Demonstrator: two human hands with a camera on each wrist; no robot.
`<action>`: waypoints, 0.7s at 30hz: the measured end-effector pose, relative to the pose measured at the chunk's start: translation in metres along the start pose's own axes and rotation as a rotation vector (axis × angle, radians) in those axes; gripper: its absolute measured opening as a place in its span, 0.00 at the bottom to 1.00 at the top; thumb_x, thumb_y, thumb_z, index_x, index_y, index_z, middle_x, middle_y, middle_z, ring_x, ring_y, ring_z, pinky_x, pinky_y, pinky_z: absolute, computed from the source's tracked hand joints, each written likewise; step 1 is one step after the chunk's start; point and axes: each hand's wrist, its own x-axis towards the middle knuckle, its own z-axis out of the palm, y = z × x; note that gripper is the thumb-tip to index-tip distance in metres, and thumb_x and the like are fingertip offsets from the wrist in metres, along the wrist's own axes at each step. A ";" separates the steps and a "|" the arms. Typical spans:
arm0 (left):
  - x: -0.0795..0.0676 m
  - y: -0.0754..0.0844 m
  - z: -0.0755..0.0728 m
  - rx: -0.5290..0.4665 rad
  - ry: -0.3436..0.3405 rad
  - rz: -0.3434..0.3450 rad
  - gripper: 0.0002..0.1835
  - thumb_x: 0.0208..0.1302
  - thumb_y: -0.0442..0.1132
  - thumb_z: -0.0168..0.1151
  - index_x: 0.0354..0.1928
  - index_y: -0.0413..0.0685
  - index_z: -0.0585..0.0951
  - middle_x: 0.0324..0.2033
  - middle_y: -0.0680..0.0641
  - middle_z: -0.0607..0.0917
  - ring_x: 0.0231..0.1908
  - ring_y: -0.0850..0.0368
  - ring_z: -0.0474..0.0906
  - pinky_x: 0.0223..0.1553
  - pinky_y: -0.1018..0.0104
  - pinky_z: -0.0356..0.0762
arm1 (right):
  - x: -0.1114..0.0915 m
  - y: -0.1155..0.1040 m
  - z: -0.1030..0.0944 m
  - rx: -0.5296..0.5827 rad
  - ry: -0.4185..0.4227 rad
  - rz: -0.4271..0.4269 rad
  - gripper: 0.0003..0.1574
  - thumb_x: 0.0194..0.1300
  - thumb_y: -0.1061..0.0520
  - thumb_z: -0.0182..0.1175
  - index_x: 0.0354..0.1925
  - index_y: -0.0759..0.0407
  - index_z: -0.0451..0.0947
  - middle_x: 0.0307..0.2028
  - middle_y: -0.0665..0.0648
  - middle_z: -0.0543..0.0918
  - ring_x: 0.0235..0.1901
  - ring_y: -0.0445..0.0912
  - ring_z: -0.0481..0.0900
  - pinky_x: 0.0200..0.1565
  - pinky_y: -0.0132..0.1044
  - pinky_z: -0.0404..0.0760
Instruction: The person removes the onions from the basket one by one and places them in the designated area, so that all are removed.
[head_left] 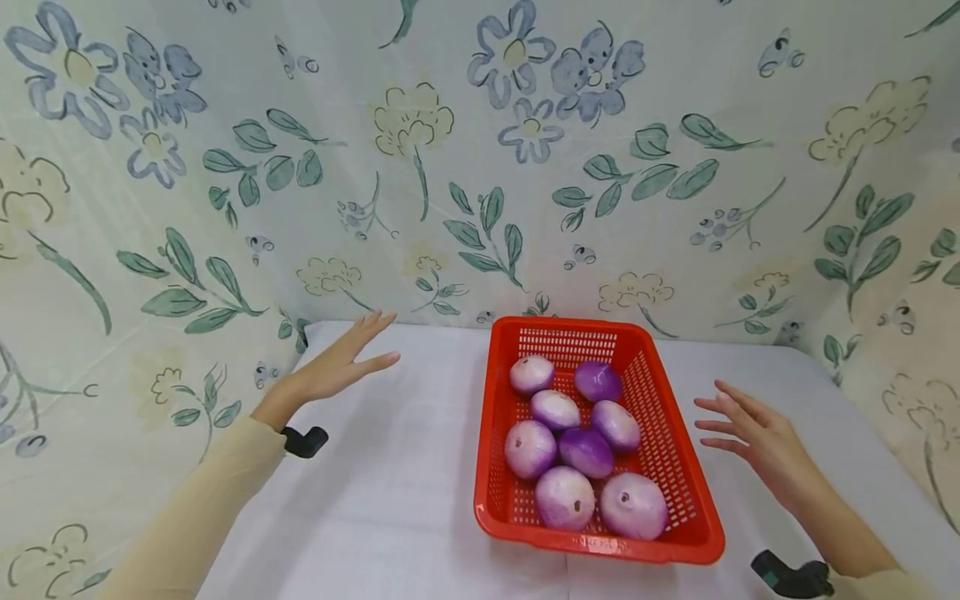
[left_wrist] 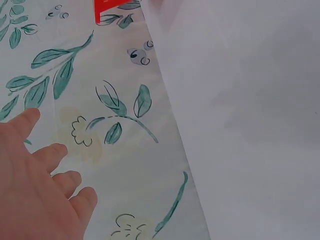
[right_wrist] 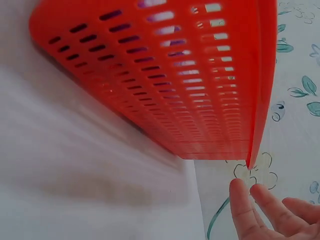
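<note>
A red plastic basket (head_left: 486, 467) with slotted walls stands on the white table, holding several purple onions (head_left: 633, 506). Some onions are pale with purple tints, while others, like the onion (head_left: 587, 452) near the middle, are deep purple. My left hand (head_left: 337, 364) is held above the table to the basket's left, fingers extended and thumb apart, touching nothing. To the basket's right is my right hand (head_left: 757, 437), its fingers spread and holding nothing. In the right wrist view, the fingertips (right_wrist: 239, 187) appear near the far end of the basket's side wall, apart from it.
The white table (head_left: 405, 517) extends on both sides of the basket. Behind it and at the sides hangs a floral cloth (head_left: 465, 275). A dark wrist camera (head_left: 306, 442) is strapped at the left wrist, and another camera (head_left: 791, 575) at the right.
</note>
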 end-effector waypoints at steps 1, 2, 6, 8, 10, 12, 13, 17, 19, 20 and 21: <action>0.001 0.003 0.000 -0.004 -0.008 0.011 0.44 0.70 0.66 0.52 0.80 0.62 0.47 0.78 0.52 0.38 0.76 0.46 0.26 0.67 0.27 0.34 | -0.001 0.000 0.002 0.009 0.005 0.018 0.39 0.81 0.53 0.45 0.77 0.69 0.43 0.48 0.36 0.83 0.43 0.38 0.85 0.40 0.33 0.85; 0.003 0.007 0.001 -0.007 -0.015 0.019 0.44 0.70 0.66 0.52 0.80 0.62 0.47 0.78 0.52 0.39 0.76 0.46 0.26 0.67 0.27 0.35 | -0.002 0.001 0.005 0.016 0.012 0.039 0.39 0.80 0.52 0.46 0.77 0.69 0.44 0.47 0.36 0.84 0.43 0.39 0.85 0.40 0.34 0.85; 0.009 0.022 0.003 -0.024 -0.048 0.041 0.44 0.69 0.67 0.52 0.79 0.69 0.47 0.78 0.54 0.38 0.76 0.49 0.26 0.67 0.26 0.36 | -0.006 0.002 0.016 0.002 0.038 0.142 0.44 0.78 0.45 0.49 0.77 0.69 0.45 0.44 0.36 0.84 0.41 0.39 0.84 0.41 0.35 0.85; 0.012 0.030 0.005 -0.026 -0.063 0.054 0.44 0.68 0.68 0.52 0.79 0.70 0.47 0.78 0.55 0.39 0.76 0.50 0.26 0.66 0.26 0.37 | -0.008 0.002 0.021 0.008 0.045 0.189 0.44 0.77 0.43 0.50 0.77 0.65 0.48 0.43 0.36 0.83 0.41 0.39 0.84 0.43 0.35 0.84; 0.015 0.038 0.007 -0.030 -0.080 0.075 0.44 0.67 0.68 0.53 0.79 0.70 0.47 0.78 0.57 0.39 0.76 0.51 0.26 0.66 0.25 0.37 | -0.010 0.003 0.024 0.030 0.048 0.222 0.39 0.77 0.42 0.50 0.76 0.56 0.55 0.42 0.37 0.83 0.42 0.38 0.83 0.44 0.34 0.84; 0.018 0.046 0.008 -0.027 -0.093 0.099 0.44 0.67 0.68 0.53 0.79 0.72 0.47 0.78 0.58 0.39 0.77 0.50 0.28 0.66 0.25 0.39 | -0.012 0.003 0.028 0.039 0.050 0.246 0.38 0.77 0.42 0.50 0.76 0.56 0.56 0.42 0.38 0.82 0.42 0.38 0.82 0.44 0.34 0.84; 0.020 0.050 0.009 -0.028 -0.100 0.114 0.44 0.66 0.68 0.54 0.79 0.73 0.48 0.78 0.59 0.40 0.77 0.50 0.29 0.66 0.25 0.40 | -0.013 0.003 0.029 0.041 0.050 0.256 0.38 0.76 0.41 0.50 0.76 0.55 0.57 0.42 0.39 0.82 0.42 0.37 0.82 0.45 0.33 0.83; 0.028 0.068 0.011 -0.033 -0.134 0.174 0.42 0.65 0.69 0.55 0.77 0.79 0.49 0.77 0.63 0.42 0.77 0.53 0.34 0.67 0.27 0.44 | -0.017 0.003 0.035 0.070 0.049 0.307 0.46 0.76 0.41 0.50 0.77 0.65 0.48 0.43 0.41 0.80 0.43 0.37 0.81 0.46 0.34 0.83; 0.032 0.077 0.011 -0.040 -0.153 0.200 0.43 0.65 0.69 0.56 0.77 0.80 0.49 0.77 0.65 0.43 0.77 0.57 0.35 0.67 0.28 0.46 | -0.018 0.003 0.037 0.113 0.048 0.335 0.46 0.76 0.41 0.51 0.77 0.64 0.49 0.44 0.41 0.80 0.43 0.38 0.81 0.47 0.35 0.83; 0.034 0.081 0.012 -0.045 -0.163 0.213 0.43 0.64 0.68 0.56 0.77 0.80 0.49 0.77 0.66 0.43 0.77 0.58 0.36 0.67 0.29 0.48 | -0.019 0.003 0.038 0.140 0.049 0.350 0.46 0.76 0.41 0.52 0.77 0.64 0.48 0.44 0.40 0.80 0.44 0.38 0.81 0.47 0.36 0.83; 0.035 0.086 0.013 -0.049 -0.173 0.222 0.43 0.64 0.68 0.56 0.77 0.80 0.50 0.77 0.67 0.43 0.76 0.60 0.37 0.67 0.29 0.49 | -0.020 0.004 0.039 0.160 0.050 0.363 0.47 0.75 0.40 0.53 0.77 0.64 0.48 0.44 0.38 0.80 0.44 0.37 0.81 0.48 0.37 0.83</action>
